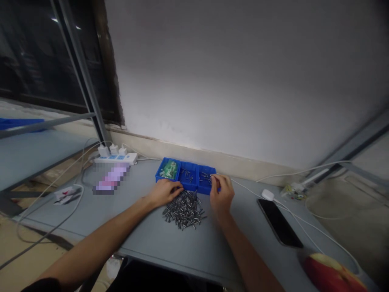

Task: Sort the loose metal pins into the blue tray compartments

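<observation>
A heap of small dark metal pins, perhaps screws (184,211), lies on the grey table in front of three joined blue bins. At the heap's upper left edge is my left hand (164,192), its fingers curled together and touching the pieces. My right hand (222,194) is at the right bin (206,189), thumb and fingertips pinched by its right side; what they hold is too small to make out. Several metal pieces lie in that bin and in the middle bin (188,187). The left bin (158,177) holds a green-and-clear plastic bag (169,168).
At the left stand a white power strip (131,158) with chargers, a blurred-out pinkish item (112,178) and a crumpled wrapper (67,195). A black phone (279,223), white charger (267,195), cables and a red-yellow object (331,271) occupy the right. A wall rises behind the bins.
</observation>
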The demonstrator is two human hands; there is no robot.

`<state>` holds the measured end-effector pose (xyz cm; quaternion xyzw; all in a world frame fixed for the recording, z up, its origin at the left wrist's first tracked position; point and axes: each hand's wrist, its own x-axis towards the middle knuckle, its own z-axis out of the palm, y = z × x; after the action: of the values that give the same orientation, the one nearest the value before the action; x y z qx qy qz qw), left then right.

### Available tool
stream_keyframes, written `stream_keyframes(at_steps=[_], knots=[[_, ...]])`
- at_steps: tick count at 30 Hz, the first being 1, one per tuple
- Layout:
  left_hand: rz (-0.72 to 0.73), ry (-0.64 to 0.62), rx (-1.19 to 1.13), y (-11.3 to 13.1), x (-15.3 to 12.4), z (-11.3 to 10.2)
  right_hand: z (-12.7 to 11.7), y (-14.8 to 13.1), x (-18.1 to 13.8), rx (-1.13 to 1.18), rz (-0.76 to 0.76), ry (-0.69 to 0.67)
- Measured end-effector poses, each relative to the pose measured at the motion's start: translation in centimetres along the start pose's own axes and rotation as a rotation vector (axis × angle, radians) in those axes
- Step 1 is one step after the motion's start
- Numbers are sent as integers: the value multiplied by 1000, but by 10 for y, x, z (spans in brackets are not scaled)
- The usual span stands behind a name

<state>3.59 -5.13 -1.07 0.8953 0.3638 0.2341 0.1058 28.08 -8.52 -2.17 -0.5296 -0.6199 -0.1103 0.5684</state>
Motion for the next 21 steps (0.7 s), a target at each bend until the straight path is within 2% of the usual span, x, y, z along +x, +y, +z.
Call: stream_keyframes(at_steps=[2, 4, 8, 14, 21], knots=[[-44, -70, 58, -2, 0, 0, 0, 7, 3, -78, 38, 16], [-75, -126, 111, -2, 1, 0, 1, 13, 3, -113, 11, -11], [-137, -195, 192, 1, 1, 2, 4, 11, -3, 0, -84, -129], [-154, -202, 235, 4, 2, 8, 11, -16, -22, 128, -285, -470], [-115, -198, 257, 3, 1, 10, 11, -20, -27, 129, -255, -528]])
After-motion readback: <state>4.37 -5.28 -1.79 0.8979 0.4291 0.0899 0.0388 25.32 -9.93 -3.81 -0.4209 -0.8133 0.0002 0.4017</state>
